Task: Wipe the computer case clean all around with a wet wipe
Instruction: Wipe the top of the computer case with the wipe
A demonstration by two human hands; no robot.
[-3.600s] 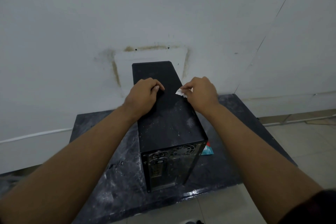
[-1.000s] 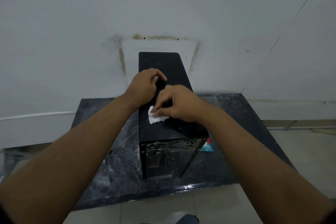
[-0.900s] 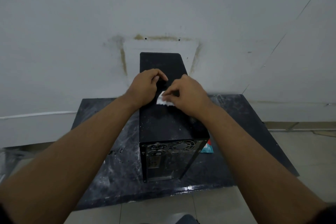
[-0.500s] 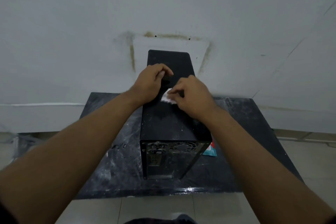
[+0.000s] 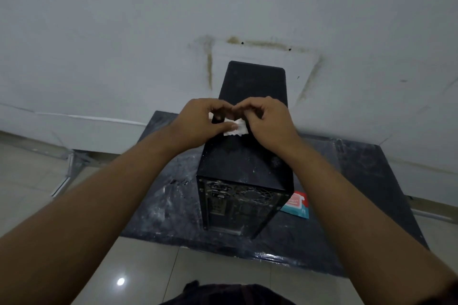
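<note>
A black computer case (image 5: 245, 156) stands upright on a dark slab (image 5: 173, 205), its rear panel with ports and fan grilles facing me. The top is dusty with pale specks. Above the middle of the top, both hands hold a small white wet wipe (image 5: 235, 127). My left hand (image 5: 200, 121) pinches its left part between thumb and fingers. My right hand (image 5: 267, 119) pinches its right edge with curled fingers. Part of the wipe is hidden behind the fingers.
A red and teal wipe packet (image 5: 297, 204) lies on the slab at the case's right side. A white wall with brown stains rises close behind the case. Pale floor tiles (image 5: 198, 270) surround the slab.
My left hand has left the case top and taken hold of the wipe together with my right hand. The wipe has come up off the top surface. The view has shifted left.
</note>
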